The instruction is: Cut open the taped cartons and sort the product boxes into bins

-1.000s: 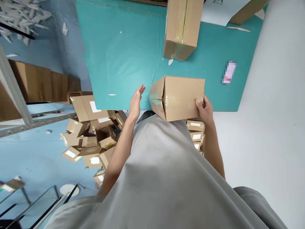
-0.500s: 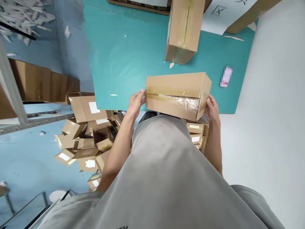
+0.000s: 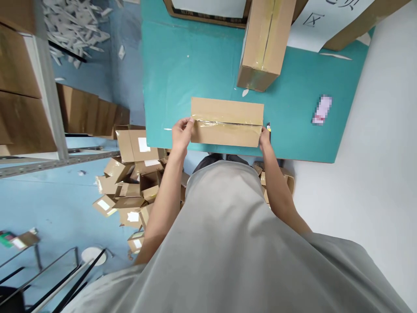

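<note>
A brown cardboard box (image 3: pixel 227 111), taped with clear yellowish tape along its middle seam, lies crosswise at the front edge of the teal table (image 3: pixel 182 78). My left hand (image 3: pixel 182 134) grips its left end, thumb on top. At the right end, my right hand (image 3: pixel 265 138) is closed on the box, its fingers partly hidden behind the corner. Just beside that hand is a small black and yellow object (image 3: pixel 269 127), mostly covered, its kind unclear. Farther back stands a second taped cardboard box (image 3: pixel 265 48).
A blurred pinkish item (image 3: pixel 322 110) lies on the table's right. At the back are an open carton (image 3: pixel 208 18) and a white sheet with handwriting (image 3: pixel 312 26). Cardboard boxes (image 3: pixel 130 189) pile on the floor at left, near a metal rack (image 3: pixel 54 82). A white wall (image 3: pixel 374 174) bounds the right.
The box has been turned so its taped seam faces up, and lowered onto the table. My left hand, free at first, has taken hold of its left end. The black and yellow object has come into sight.
</note>
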`<action>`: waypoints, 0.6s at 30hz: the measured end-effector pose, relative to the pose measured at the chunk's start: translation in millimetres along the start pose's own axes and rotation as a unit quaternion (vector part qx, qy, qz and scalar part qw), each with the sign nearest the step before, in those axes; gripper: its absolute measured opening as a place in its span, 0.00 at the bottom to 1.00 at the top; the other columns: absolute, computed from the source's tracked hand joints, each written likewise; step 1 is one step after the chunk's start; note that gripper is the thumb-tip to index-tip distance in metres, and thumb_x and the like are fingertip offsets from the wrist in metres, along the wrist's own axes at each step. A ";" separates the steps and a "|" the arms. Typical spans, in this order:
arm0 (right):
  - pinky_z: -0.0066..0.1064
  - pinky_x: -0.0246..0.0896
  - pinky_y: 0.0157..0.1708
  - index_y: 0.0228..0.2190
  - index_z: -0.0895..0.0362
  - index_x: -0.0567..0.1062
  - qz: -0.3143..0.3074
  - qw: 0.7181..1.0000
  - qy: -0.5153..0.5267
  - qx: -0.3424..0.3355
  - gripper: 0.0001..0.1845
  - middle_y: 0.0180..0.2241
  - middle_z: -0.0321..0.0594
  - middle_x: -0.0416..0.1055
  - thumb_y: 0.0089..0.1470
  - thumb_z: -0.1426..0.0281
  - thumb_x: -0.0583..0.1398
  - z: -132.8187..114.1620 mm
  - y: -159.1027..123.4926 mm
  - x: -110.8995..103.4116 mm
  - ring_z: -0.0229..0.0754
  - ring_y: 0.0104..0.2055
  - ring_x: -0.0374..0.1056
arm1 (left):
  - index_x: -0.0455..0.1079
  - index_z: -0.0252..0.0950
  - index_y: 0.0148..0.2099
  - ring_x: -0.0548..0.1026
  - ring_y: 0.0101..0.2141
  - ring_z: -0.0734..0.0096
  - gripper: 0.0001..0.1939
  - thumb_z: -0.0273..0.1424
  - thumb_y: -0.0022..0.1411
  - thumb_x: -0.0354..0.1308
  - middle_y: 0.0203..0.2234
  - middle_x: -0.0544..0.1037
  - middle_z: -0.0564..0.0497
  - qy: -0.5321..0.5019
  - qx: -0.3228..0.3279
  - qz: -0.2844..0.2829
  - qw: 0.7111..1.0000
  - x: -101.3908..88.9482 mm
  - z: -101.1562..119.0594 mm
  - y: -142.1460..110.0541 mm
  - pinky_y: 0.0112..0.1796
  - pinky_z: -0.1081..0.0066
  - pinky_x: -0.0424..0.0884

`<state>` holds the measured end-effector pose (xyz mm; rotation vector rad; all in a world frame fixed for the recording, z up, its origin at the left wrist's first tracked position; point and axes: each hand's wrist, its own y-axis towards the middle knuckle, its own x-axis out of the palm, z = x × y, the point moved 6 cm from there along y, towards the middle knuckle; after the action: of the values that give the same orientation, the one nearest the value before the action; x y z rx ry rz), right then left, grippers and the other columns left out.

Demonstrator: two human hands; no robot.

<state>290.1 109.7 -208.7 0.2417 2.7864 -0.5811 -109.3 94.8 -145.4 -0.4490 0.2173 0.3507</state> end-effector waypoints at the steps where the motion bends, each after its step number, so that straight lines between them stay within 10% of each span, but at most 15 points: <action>1: 0.50 0.80 0.51 0.39 0.53 0.79 0.026 0.999 0.002 0.020 0.40 0.42 0.48 0.83 0.57 0.29 0.58 2.5 0.6 -8.9 0.49 0.46 0.78 | 0.80 0.38 0.48 0.82 0.46 0.57 0.30 0.61 0.64 0.71 0.45 0.86 0.42 0.010 0.008 0.005 1.000 2.5 1.2 -1.0 0.51 0.59 0.80; 5: 0.42 0.80 0.47 0.39 0.51 0.79 0.083 0.996 0.014 0.022 0.37 0.39 0.44 0.81 0.60 0.30 0.57 -9.2 -12.8 -38.4 0.46 0.43 0.79 | 0.80 0.36 0.49 0.81 0.40 0.62 0.29 0.58 0.66 0.70 0.44 0.84 0.42 0.077 0.038 0.056 0.995 4.5 4.9 -3.7 0.49 0.60 0.79; 11: 0.44 0.79 0.54 0.42 0.51 0.81 0.037 0.999 -0.001 -0.027 0.35 0.42 0.43 0.82 0.57 0.33 0.67 -52.7 -38.8 -27.1 0.48 0.47 0.79 | 0.80 0.38 0.47 0.79 0.36 0.64 0.24 0.54 0.66 0.70 0.36 0.83 0.48 0.077 0.044 0.070 0.994 2.5 12.1 -1.3 0.45 0.65 0.78; 18: 0.50 0.77 0.58 0.66 0.49 0.74 -0.008 0.997 -0.041 -0.063 0.49 0.49 0.46 0.81 0.58 0.30 0.65 -70.1 -44.2 -10.9 0.54 0.53 0.78 | 0.78 0.40 0.52 0.81 0.54 0.55 0.21 0.52 0.72 0.65 0.49 0.84 0.44 0.047 0.088 -0.001 0.995 26.5 30.6 -5.5 0.56 0.59 0.78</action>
<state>273.8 97.5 -127.7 0.1639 2.7349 -0.4072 -79.0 111.7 -123.7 -0.2912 0.3358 0.3052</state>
